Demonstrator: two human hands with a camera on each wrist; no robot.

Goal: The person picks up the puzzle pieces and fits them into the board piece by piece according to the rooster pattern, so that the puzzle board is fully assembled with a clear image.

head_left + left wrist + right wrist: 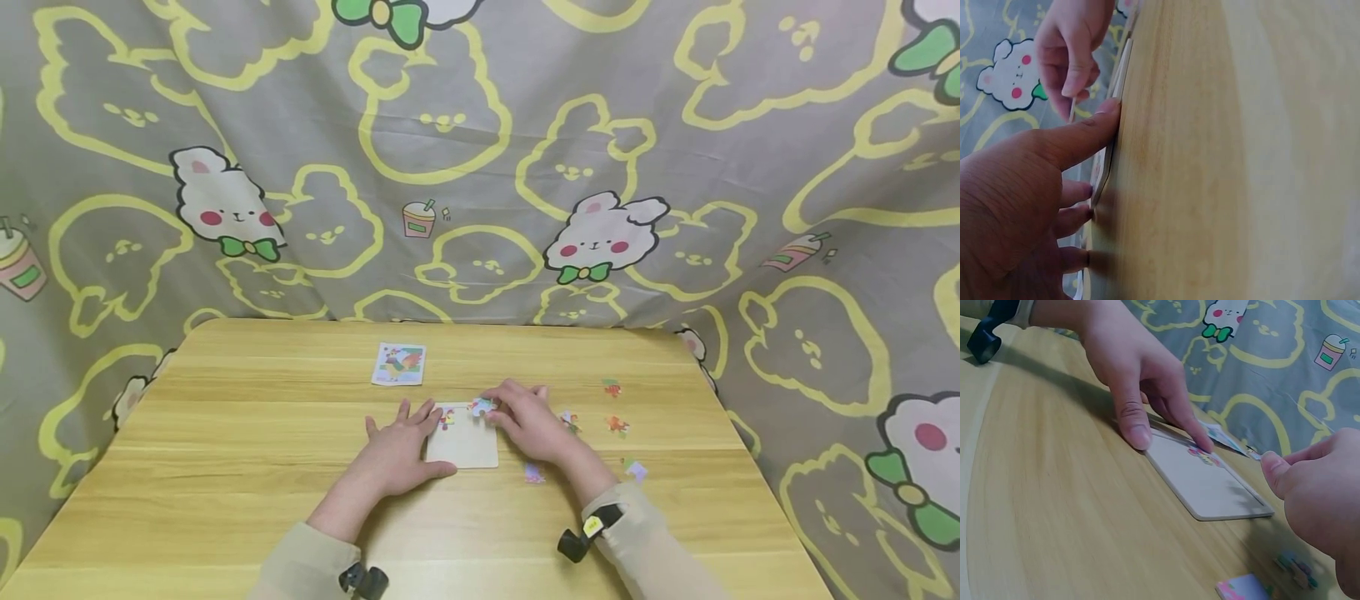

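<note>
A pale, shallow-rimmed puzzle board (468,450) lies on the wooden table between the two hands. One colourful puzzle piece (447,419) sits in its far left corner. Along the board's left side rests the left hand (397,454), fingers spread, with the thumb at the near edge and the index fingertip by that piece, as the right wrist view shows. The right hand (536,423) pinches a light-blue puzzle piece (482,407) between thumb and fingers, over the board's far right corner. In the left wrist view only the thin edge of the held piece (1072,110) shows.
A picture card of a rooster (398,365) lies behind the board. Several loose pieces are scattered to the right, among them a purple one (534,473), a lilac one (636,471) and an orange one (618,425). A patterned curtain (480,167) hangs behind the table.
</note>
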